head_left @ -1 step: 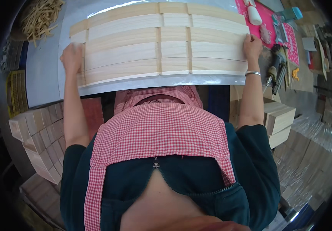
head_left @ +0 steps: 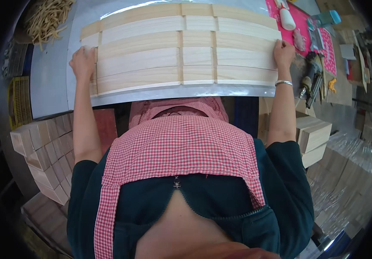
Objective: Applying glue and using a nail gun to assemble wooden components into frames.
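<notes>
Flanking pale wooden boards [head_left: 138, 58] on the counter [head_left: 50, 82], upper centre of the frame, the left hand [head_left: 82, 62] and right hand [head_left: 284, 52] stood at opposite ends, fingers [head_left: 278, 47] curled. Whether they held the boards could not be told.

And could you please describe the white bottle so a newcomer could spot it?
From the pale wooden boards on the table, look past their far right end to the bright pink sheet. The white bottle is there, left of a teal item; its white body sets it apart.
</notes>
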Demonstrator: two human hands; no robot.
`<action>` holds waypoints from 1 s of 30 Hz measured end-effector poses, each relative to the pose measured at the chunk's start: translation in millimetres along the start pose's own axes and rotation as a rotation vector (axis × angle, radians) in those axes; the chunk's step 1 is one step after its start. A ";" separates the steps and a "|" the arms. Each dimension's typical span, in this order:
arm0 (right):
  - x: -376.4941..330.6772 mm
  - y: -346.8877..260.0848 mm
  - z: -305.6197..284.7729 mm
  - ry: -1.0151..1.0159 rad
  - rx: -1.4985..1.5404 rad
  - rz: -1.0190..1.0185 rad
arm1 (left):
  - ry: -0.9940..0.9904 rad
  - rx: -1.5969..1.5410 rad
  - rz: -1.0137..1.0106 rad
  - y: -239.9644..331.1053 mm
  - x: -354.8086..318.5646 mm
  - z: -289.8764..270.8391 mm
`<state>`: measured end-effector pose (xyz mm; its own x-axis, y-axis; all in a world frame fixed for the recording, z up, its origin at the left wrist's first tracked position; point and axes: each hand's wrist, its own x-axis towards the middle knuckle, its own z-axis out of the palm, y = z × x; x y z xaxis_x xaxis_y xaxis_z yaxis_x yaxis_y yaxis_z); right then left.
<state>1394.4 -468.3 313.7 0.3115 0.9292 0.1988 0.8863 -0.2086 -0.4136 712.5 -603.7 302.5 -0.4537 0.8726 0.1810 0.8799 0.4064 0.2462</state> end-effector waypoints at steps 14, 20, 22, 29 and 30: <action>-2.5 3.8 24.3 0.248 -0.063 0.016 | 0.046 -0.007 -0.057 17.5 -9.1 -1.2; -4.3 7.1 24.0 0.254 -0.038 -0.009 | 0.074 -0.002 -0.048 11.0 -10.2 3.4; -2.0 6.4 24.7 0.258 -0.033 -0.009 | 0.086 -0.001 -0.039 9.7 -9.8 6.7; 1.6 0.6 26.0 0.190 -0.125 0.039 | 0.092 -0.030 0.059 -14.9 6.8 21.7; 2.9 -5.0 32.5 0.316 -0.165 -0.007 | 0.127 0.005 -0.014 -7.5 12.5 21.6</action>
<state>1379.8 -454.7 287.5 0.3728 0.7959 0.4771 0.9243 -0.2730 -0.2668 703.3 -590.0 282.4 -0.4803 0.8253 0.2969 0.8737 0.4204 0.2447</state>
